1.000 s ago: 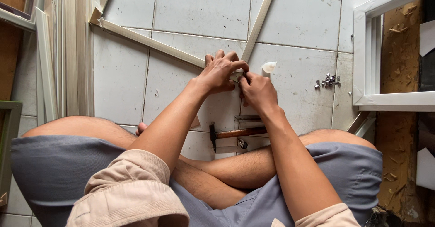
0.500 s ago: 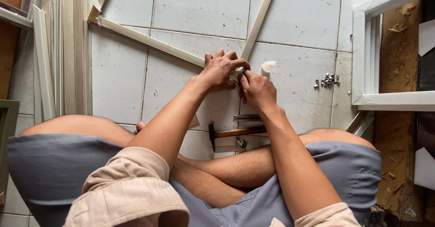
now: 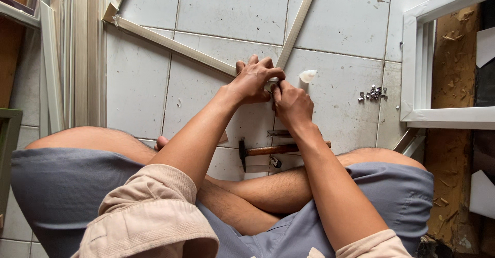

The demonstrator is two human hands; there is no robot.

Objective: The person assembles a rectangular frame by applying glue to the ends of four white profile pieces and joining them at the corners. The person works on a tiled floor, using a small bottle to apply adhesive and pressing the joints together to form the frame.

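I sit cross-legged on a white tiled floor. My left hand (image 3: 253, 80) and my right hand (image 3: 291, 103) press together on the corner where two pale wooden frame strips meet. One strip (image 3: 170, 44) runs up to the left, the other strip (image 3: 299, 23) runs up to the right. Both hands are closed around that joint, which they hide. A hammer with a wooden handle (image 3: 281, 150) lies on the floor just in front of my legs, under my right forearm.
A small pile of metal fasteners (image 3: 372, 93) lies right of my hands, with a small white piece (image 3: 308, 75) nearer. A white frame (image 3: 420, 57) rests at the right. Several long pale strips (image 3: 77, 57) lie at the left.
Both hands stay on the frame corner, with only slight shifts of the fingers. Nothing else has moved.
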